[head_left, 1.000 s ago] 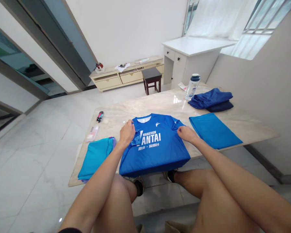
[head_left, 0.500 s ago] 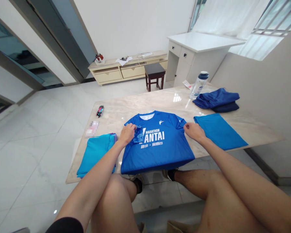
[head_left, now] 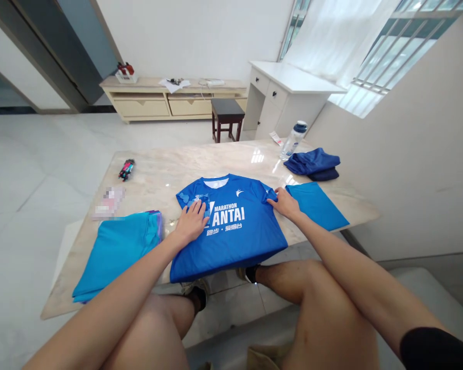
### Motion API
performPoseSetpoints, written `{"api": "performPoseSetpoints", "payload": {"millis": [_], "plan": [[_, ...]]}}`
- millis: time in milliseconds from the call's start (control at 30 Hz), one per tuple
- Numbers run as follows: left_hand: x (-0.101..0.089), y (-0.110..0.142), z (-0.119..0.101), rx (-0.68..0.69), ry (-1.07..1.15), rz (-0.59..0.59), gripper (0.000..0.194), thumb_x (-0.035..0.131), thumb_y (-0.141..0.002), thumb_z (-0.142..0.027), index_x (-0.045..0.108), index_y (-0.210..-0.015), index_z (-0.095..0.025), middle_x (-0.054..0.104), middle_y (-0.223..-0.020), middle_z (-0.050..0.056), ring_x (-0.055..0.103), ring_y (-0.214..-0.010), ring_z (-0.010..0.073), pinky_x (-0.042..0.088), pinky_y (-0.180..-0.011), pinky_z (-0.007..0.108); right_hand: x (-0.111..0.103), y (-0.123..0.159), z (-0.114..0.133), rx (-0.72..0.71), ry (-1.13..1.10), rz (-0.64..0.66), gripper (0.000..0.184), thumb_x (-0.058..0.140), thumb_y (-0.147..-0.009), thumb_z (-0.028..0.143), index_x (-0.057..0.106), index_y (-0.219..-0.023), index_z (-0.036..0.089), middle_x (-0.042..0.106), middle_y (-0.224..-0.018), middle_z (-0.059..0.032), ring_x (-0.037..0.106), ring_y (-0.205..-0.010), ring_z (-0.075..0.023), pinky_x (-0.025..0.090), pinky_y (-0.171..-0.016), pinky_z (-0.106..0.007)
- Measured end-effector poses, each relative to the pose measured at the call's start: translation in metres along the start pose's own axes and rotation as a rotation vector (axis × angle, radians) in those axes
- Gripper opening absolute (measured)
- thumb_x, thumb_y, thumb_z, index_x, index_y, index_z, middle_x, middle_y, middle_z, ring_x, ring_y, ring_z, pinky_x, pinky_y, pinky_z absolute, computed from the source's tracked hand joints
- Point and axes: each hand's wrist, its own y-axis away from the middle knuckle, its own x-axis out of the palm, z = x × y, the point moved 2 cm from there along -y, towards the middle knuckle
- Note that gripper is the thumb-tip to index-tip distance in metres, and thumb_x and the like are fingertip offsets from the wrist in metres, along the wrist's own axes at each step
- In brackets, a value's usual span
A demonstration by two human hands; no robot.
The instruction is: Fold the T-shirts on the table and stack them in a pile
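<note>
**Pressing flat, working outward**

The left hand [head_left: 191, 223] is lying open and palm-down on the chest of a blue marathon shirt [head_left: 227, 234], while the right hand [head_left: 284, 203] is curling its fingers over the edge of the opposite sleeve. The hands are well apart, and the shirt is spreading out between them. It is lying face up at the near edge of a marble table [head_left: 200, 159], right in front of the person's knees, a spot that seems to give both arms an even reach. Its printed sleeve [head_left: 189, 198] is fanning out just beyond the left hand. A folded teal shirt [head_left: 118, 252] is sitting to the left and a flat teal shirt [head_left: 314, 205] to the right, both within easy reach. Farther back, a dark blue clothes pile [head_left: 312, 163] is lying near a plastic water bottle [head_left: 293, 141].

Compared with the earlier frame, the left hand is no longer bunching that printed sleeve over the chest, and the sleeve is opening out. The right hand is gripping the sleeve edge instead of the shoulder, and the room is swinging as the head turns.
</note>
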Motion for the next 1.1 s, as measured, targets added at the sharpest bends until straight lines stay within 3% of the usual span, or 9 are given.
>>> {"api": "performPoseSetpoints", "payload": {"millis": [200,367,500,600,700,833,1100], "plan": [[0.013,0.001,0.017,-0.087,0.116,-0.004,0.073,0.026,-0.112,-0.049,0.029,-0.177,-0.016,0.020,-0.185,0.011,0.013,-0.173,0.0310,0.010,-0.138,0.062,0.005,-0.002,-0.005,0.124,-0.038,0.043,0.044,0.051,-0.112,0.048,0.056,-0.142,0.016,0.064,-0.150,-0.0215,0.063,-0.138,-0.0326,0.052,-0.105,-0.037],[0.017,0.001,0.013,-0.132,0.141,0.060,0.075,0.027,-0.111,-0.052,0.026,-0.178,-0.019,0.014,-0.186,0.010,0.005,-0.173,0.0351,0.007,-0.137,0.065,0.000,0.000,-0.011,0.199,-0.044,0.092,0.046,0.060,-0.105,0.035,0.052,-0.144,0.013,0.072,-0.138,-0.0241,0.071,-0.128,-0.0351,0.055,-0.100,-0.039],[0.014,0.006,0.009,-0.142,0.142,0.107,0.077,0.027,-0.111,-0.055,0.025,-0.178,-0.018,0.011,-0.186,0.009,0.003,-0.173,0.0355,0.006,-0.137,0.065,-0.006,0.006,-0.016,0.252,-0.138,0.222,0.056,0.069,-0.098,0.036,0.052,-0.146,0.012,0.080,-0.112,-0.0191,0.080,-0.104,-0.0334,0.060,-0.084,-0.036],[0.013,0.011,0.006,-0.140,0.141,0.116,0.078,0.026,-0.110,-0.055,0.024,-0.179,-0.018,0.010,-0.186,0.009,0.002,-0.173,0.0347,0.005,-0.137,0.064,-0.008,0.014,-0.022,0.304,-0.192,0.338,0.079,0.076,-0.093,0.040,0.040,-0.156,0.009,0.080,-0.093,-0.0115,0.080,-0.081,-0.0298,0.061,-0.073,-0.035],[0.012,0.011,0.006,-0.142,0.139,0.131,0.078,0.024,-0.111,-0.056,0.021,-0.179,-0.018,0.008,-0.186,0.008,0.001,-0.173,0.0339,0.004,-0.138,0.063,-0.011,0.020,-0.028,0.233,-0.114,0.251,0.082,0.078,-0.092,0.042,0.039,-0.158,0.013,0.080,-0.100,-0.0115,0.080,-0.090,-0.0298,0.061,-0.080,-0.037],[0.013,0.006,0.010,-0.145,0.143,0.161,0.079,0.025,-0.110,-0.058,0.018,-0.180,-0.021,0.006,-0.187,0.006,-0.001,-0.173,0.0335,0.003,-0.137,0.064,-0.012,0.019,-0.029,0.124,0.024,0.134,0.056,0.068,-0.101,0.044,0.055,-0.151,0.023,0.080,-0.117,-0.0136,0.074,-0.122,-0.0338,0.056,-0.096,-0.041],[0.022,0.000,0.017,-0.136,0.192,0.139,0.079,0.027,-0.110,-0.062,0.020,-0.180,-0.026,0.009,-0.187,0.005,0.000,-0.173,0.0337,0.002,-0.137,0.066,-0.015,0.016,-0.020,-0.082,0.172,0.113,0.035,0.055,-0.111,0.043,0.068,-0.141,0.030,0.080,-0.122,-0.0112,0.074,-0.115,-0.0299,0.052,-0.090,-0.034]]}}
